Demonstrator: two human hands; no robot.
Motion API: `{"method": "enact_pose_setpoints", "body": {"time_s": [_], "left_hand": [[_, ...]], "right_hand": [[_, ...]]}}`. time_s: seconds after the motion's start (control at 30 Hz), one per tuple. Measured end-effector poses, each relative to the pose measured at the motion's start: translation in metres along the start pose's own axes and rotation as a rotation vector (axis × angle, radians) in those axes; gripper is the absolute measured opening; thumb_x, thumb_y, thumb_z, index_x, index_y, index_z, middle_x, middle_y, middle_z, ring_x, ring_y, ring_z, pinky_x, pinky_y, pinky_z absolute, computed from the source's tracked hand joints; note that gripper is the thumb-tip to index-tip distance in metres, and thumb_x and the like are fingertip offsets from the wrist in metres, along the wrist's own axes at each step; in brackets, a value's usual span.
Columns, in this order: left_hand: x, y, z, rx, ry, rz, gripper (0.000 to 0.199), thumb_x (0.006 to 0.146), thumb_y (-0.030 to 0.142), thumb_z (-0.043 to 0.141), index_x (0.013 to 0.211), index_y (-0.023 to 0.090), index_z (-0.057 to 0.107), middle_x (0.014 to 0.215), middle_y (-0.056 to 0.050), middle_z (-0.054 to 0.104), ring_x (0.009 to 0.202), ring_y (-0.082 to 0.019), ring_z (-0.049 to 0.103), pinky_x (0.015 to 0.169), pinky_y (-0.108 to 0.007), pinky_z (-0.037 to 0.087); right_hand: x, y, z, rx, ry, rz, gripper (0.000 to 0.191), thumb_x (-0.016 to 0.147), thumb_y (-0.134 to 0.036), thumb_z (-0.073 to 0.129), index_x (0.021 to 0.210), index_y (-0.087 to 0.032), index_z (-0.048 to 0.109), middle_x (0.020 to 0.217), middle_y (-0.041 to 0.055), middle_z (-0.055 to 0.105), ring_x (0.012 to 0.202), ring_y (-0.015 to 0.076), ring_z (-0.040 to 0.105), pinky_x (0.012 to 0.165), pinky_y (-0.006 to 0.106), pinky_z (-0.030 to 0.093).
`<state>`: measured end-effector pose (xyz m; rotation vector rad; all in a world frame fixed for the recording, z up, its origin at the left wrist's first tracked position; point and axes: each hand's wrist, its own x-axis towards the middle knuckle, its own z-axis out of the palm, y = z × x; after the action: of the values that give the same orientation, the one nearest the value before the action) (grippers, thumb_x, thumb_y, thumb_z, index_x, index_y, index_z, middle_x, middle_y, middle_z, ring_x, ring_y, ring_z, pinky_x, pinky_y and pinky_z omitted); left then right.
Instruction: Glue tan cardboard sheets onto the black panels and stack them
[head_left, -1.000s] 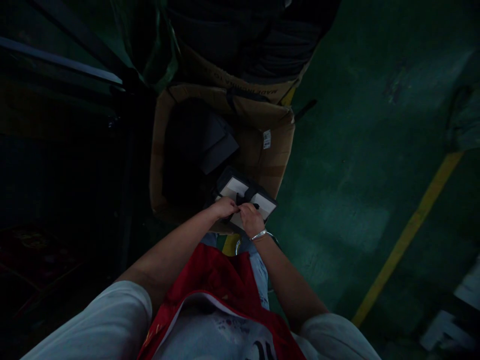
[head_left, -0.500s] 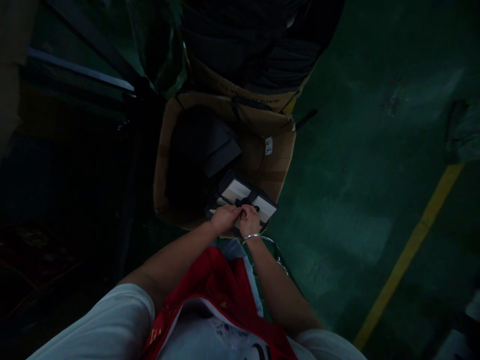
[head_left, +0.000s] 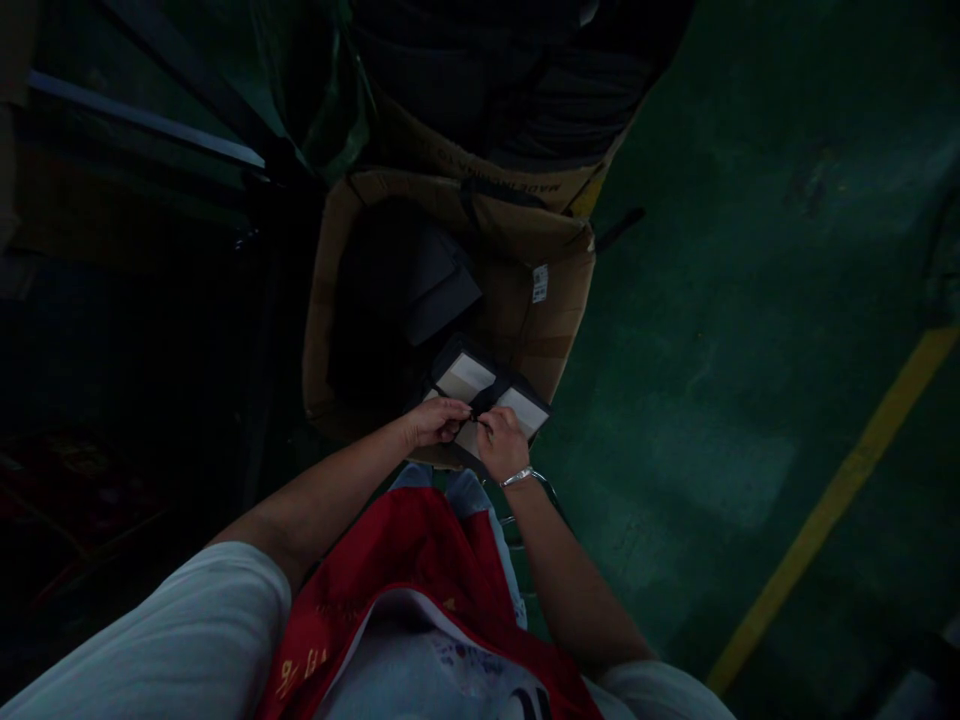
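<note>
Top centre: second carton point(head_left: 536, 185) heaped with dark pieces point(head_left: 525, 80). Centre: open carton point(head_left: 566, 285), dark folded piece point(head_left: 446, 295) inside. Right: yellow floor line point(head_left: 832, 510). Just below centre, at open carton's near edge: white-and-dark item point(head_left: 466, 376) with dark strap point(head_left: 491, 392). Pinches dark strap with left hand point(head_left: 435, 420) and right hand point(head_left: 504, 442), fingers curled, fingertips nearly meeting.

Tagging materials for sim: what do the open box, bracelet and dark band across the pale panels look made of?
Open box: matte brown cardboard, by its thin, bowed walls. Bracelet: probably polished metal, given the silvery glint. Dark band: possibly matte fabric; no shine, too dim to confirm.
</note>
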<state>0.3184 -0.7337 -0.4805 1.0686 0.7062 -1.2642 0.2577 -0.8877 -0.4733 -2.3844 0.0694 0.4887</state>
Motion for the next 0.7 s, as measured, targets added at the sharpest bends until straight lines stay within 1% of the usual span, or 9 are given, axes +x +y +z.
{"method": "enact_pose_setpoints", "body": {"time_s": [0.03,0.1,0.23,0.33,0.4,0.47,0.57,0.63,0.7], "left_hand": [[0.000,0.000,0.000,-0.015,0.001,-0.010,0.021,0.067,0.028,0.072,0.074,0.016,0.056,0.046,0.010,0.031,0.038,-0.002,0.025,0.039,-0.017,0.018],[0.002,0.001,0.002,0.026,-0.001,-0.016,0.019,0.068,0.028,0.070,0.074,0.016,0.056,0.045,0.010,0.030,0.037,-0.003,0.024,0.038,-0.017,0.018],[0.003,0.008,0.005,0.193,0.023,0.002,0.009,0.071,0.023,0.062,0.073,0.016,0.057,0.044,0.009,0.031,0.038,-0.004,0.025,0.037,-0.017,0.020],[0.002,0.011,0.007,0.282,0.070,0.026,0.005,0.071,0.020,0.059,0.074,0.016,0.060,0.042,0.009,0.031,0.038,-0.005,0.026,0.038,-0.017,0.024],[0.000,0.011,0.008,0.348,0.113,0.055,0.006,0.072,0.020,0.058,0.074,0.015,0.062,0.043,0.009,0.033,0.039,-0.006,0.029,0.039,-0.018,0.027],[-0.003,0.009,0.009,0.414,0.165,0.098,0.009,0.075,0.019,0.056,0.074,0.015,0.063,0.044,0.008,0.035,0.041,-0.006,0.031,0.042,-0.019,0.030],[-0.007,0.005,0.014,0.514,0.263,0.185,0.012,0.076,0.015,0.054,0.071,0.013,0.064,0.048,0.005,0.043,0.049,-0.008,0.039,0.052,-0.021,0.037],[-0.008,0.001,0.017,0.571,0.348,0.254,0.012,0.076,0.012,0.055,0.068,0.012,0.064,0.057,0.001,0.052,0.058,-0.010,0.046,0.061,-0.024,0.041],[-0.011,-0.005,0.015,0.604,0.431,0.318,0.011,0.076,0.012,0.055,0.071,0.012,0.065,0.068,-0.002,0.059,0.068,-0.013,0.051,0.070,-0.025,0.043]], "right_hand": [[-0.001,-0.001,-0.002,-0.031,-0.022,-0.008,0.018,0.087,-0.027,0.047,0.093,-0.017,0.061,0.098,0.0084,0.056,0.093,0.0177,0.052,0.082,0.028,0.044],[0.000,-0.003,-0.005,-0.097,-0.077,-0.005,0.022,0.089,-0.031,0.046,0.093,-0.017,0.062,0.096,0.0088,0.057,0.090,0.0184,0.053,0.079,0.028,0.043],[0.010,-0.004,-0.011,-0.195,-0.190,0.048,0.021,0.090,-0.029,0.046,0.090,-0.017,0.063,0.092,0.0083,0.059,0.082,0.0181,0.054,0.071,0.028,0.042],[0.019,-0.002,-0.013,-0.221,-0.255,0.000,0.021,0.089,-0.029,0.045,0.088,-0.018,0.064,0.087,0.0070,0.058,0.078,0.0173,0.055,0.067,0.028,0.041],[0.021,-0.003,-0.015,-0.239,-0.274,-0.061,0.023,0.089,-0.028,0.044,0.084,-0.018,0.064,0.085,0.0069,0.059,0.076,0.0170,0.056,0.065,0.028,0.041],[0.022,-0.008,-0.017,-0.298,-0.283,-0.079,0.023,0.088,-0.026,0.044,0.080,-0.018,0.064,0.084,0.0079,0.060,0.075,0.0172,0.056,0.063,0.028,0.040],[0.020,-0.018,-0.019,-0.427,-0.315,-0.043,0.025,0.087,-0.024,0.042,0.080,-0.015,0.065,0.088,0.0114,0.062,0.072,0.0183,0.058,0.062,0.029,0.041],[0.021,-0.021,-0.019,-0.476,-0.349,-0.023,0.026,0.086,-0.021,0.041,0.083,-0.014,0.066,0.092,0.0135,0.063,0.072,0.0192,0.059,0.063,0.031,0.042],[0.022,-0.022,-0.019,-0.500,-0.389,0.015,0.025,0.084,-0.020,0.042,0.088,-0.015,0.066,0.095,0.0136,0.064,0.073,0.0196,0.061,0.064,0.030,0.043]]}}
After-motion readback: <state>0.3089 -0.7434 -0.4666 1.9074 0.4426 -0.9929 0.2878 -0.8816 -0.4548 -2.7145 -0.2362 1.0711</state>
